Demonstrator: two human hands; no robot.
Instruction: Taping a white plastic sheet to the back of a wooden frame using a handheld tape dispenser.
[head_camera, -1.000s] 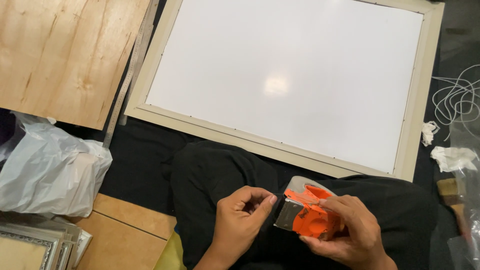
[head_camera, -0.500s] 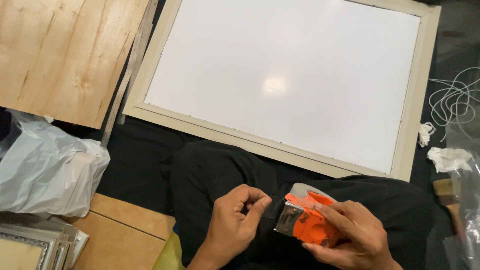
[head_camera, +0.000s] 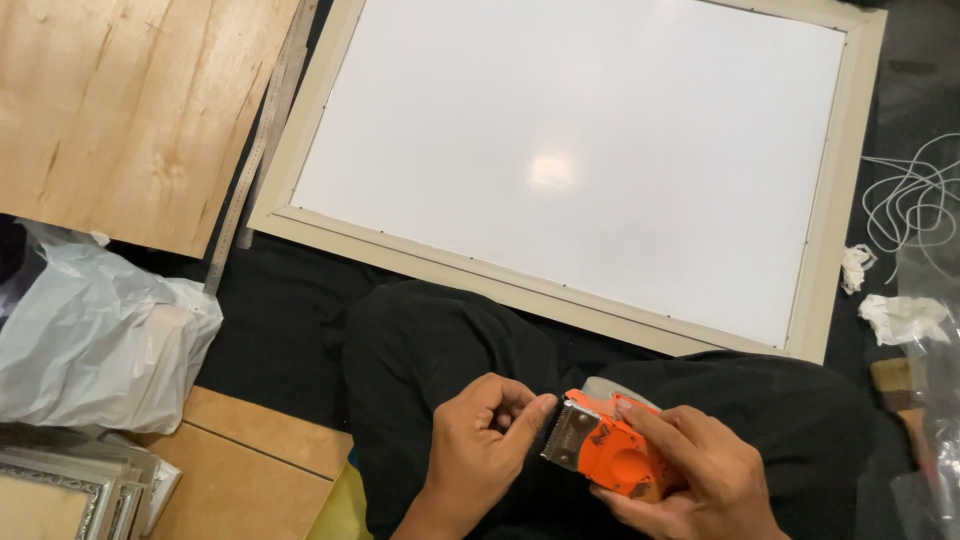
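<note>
An orange tape dispenser (head_camera: 612, 455) with a toothed metal blade sits in my right hand (head_camera: 690, 480), low in the view over my lap. My left hand (head_camera: 480, 445) is right beside it, thumb and fingertips pinched together at the blade's edge. Whether a tape end is between those fingers is too small to tell. A large cream-framed picture frame (head_camera: 300, 160) with a white backing panel (head_camera: 580, 150) lies flat on the dark floor beyond my knees.
A plywood sheet (head_camera: 120, 110) and a metal ruler (head_camera: 250, 170) lie at the left. A white plastic bag (head_camera: 90, 340), tan boards (head_camera: 250, 460) and stacked frames (head_camera: 60, 490) are at lower left. White cord (head_camera: 915, 205) and crumpled paper (head_camera: 900, 318) lie at the right.
Both hands shifted slightly down and left with the dispenser. My left thumb and fingers have closed in at the blade. The frame has not moved.
</note>
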